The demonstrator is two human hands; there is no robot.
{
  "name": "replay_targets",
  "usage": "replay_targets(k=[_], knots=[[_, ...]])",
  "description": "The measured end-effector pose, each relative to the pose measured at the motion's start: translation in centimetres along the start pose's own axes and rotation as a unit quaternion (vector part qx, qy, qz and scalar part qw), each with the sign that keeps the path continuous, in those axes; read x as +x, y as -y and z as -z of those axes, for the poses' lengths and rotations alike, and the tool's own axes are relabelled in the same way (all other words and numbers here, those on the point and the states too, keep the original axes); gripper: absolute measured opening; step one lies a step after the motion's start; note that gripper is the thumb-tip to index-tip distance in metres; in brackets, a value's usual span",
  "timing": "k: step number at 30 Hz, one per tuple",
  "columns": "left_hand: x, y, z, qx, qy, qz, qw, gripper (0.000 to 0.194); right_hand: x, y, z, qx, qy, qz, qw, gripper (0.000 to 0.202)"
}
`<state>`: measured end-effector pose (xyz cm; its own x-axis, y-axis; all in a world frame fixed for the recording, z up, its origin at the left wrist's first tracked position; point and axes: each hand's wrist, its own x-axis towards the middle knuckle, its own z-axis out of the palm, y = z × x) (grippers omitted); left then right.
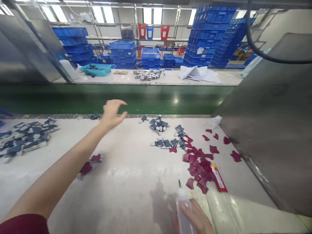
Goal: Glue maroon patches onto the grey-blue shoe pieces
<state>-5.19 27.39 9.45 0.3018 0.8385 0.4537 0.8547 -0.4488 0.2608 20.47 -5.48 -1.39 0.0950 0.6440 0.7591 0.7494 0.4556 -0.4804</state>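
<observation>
Blue crates (208, 34) rise beyond your counter (129, 188) as your left grip (112, 113) hangs empty, spread apart, and your right grip (197, 218), clamped on a bottle (184, 213) at bottom centre, should keep the nozzle (179, 183) clear of the maroon pieces (200, 169) at right.

The pale worktop (126, 185) carries maroon pieces (204, 164), mostly at right, and clusters of grey-and-white parts (31, 136).

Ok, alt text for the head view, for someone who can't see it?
A person's right hand holds a translucent bottle with a thin dark tip over a pale worktable; the open left hand hangs empty near its far edge. Dark red pieces lie mostly at right; blue-grey pieces cluster at left and centre.
</observation>
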Motion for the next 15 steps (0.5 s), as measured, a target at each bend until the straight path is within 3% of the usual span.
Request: replay_targets(k=[2,3,7,10,15], knots=[[1.3,-3.3,-3.4,-0.04,0.106,-0.048,0.992,0.037,0.3,0.2,0.1,0.004,-0.008,-0.002,1.0,0.036],[1.8,-4.4,-4.9,-0.051,0.131,-0.048,0.989,0.04,0.4,0.3,0.2,0.0,-0.013,-0.003,1.0,0.036],[2.8,-6.3,-8.7,-0.081,0.151,0.04,0.984,0.04,0.5,0.5,0.5,-0.009,-0.035,-0.002,0.999,0.034],[2.2,-6.2,-8.9,-0.136,0.146,0.081,0.977,0.039,0.5,0.5,0.5,0.009,-0.041,-0.001,0.999,0.033],[-2.9,-8.1,-5.6,-0.274,0.129,0.043,0.952,0.06,0.5,0.4,0.5,0.032,-0.042,0.008,0.999,0.032]])
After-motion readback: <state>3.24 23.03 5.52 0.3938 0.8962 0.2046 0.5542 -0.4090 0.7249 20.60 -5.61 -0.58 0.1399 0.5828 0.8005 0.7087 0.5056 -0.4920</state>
